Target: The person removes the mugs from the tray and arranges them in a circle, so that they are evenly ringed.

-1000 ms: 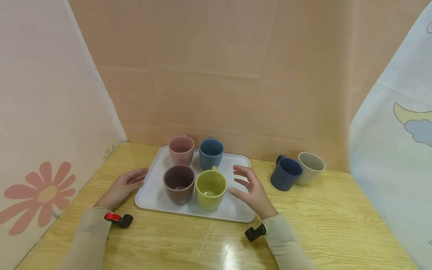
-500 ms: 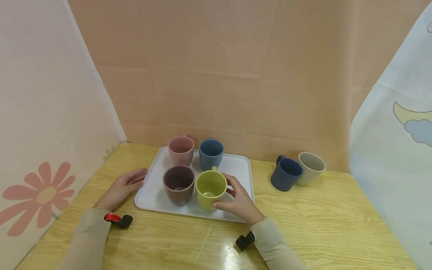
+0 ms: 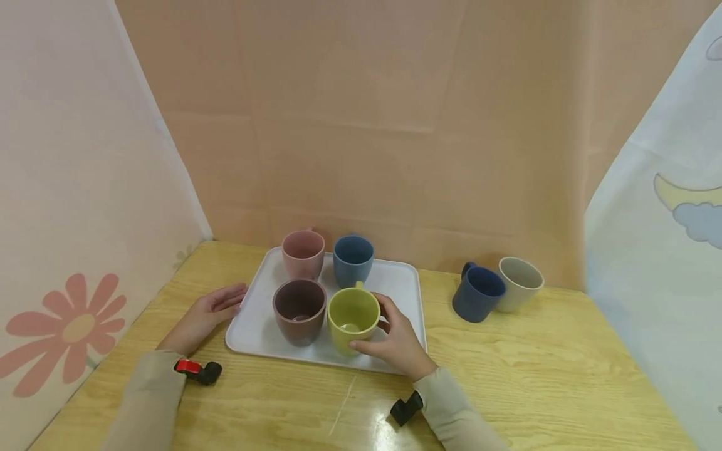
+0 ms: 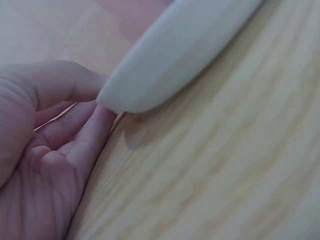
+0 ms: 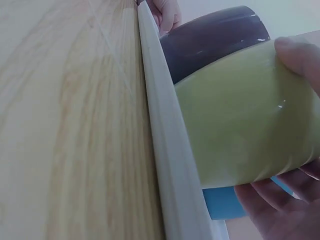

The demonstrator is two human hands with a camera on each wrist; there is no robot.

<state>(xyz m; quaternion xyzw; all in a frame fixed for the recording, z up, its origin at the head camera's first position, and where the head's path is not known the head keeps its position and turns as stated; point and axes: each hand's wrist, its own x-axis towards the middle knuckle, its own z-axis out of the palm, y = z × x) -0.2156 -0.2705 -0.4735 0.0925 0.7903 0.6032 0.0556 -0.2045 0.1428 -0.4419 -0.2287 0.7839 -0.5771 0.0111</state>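
Note:
My right hand (image 3: 397, 341) grips the yellow-green mug (image 3: 345, 335) by its right side, thumb in front and fingers behind. In the right wrist view this mug (image 5: 240, 115) stands close inside the tray's rim. My left hand (image 3: 207, 315) lies at the left edge of the white tray (image 3: 254, 338), fingers extended along it. In the left wrist view its fingertips touch the tray's rim (image 4: 155, 70). On the tray, a brown mug (image 3: 300, 329) stands left of the yellow-green one. Behind them are a pink mug (image 3: 303, 260) and a blue mug (image 3: 352, 269).
Right of the tray, a navy mug (image 3: 475, 304) and a tilted beige mug (image 3: 516, 294) stand close together on the wooden table (image 3: 536, 369). A tan cloth backdrop (image 3: 366, 125) hangs behind the table, with patterned white panels at both sides.
My right hand has moved left from above the tray's right side and taken hold of the yellow-green mug. The left hand and the other mugs have stayed in place.

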